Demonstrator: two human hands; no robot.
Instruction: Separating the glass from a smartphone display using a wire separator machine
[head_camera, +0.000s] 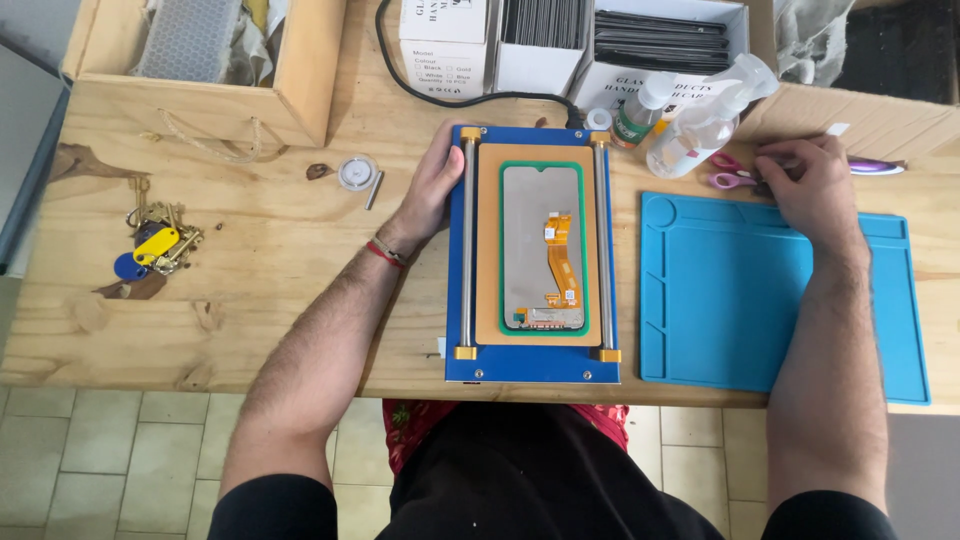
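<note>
Left hand flat against blue plate at nine o'clock; right hand pinching purple scissors at two o'clock.

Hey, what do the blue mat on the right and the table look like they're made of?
The blue mat looks like soft matte silicone, with moulded ridges and shallow trays. The table looks like pale pine wood, showing knots and grain, with a light smooth finish.

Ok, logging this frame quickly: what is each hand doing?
Left hand: open, resting on the blue machine's left edge.
Right hand: fingers curled at pink scissors; grip cannot be told.
</note>
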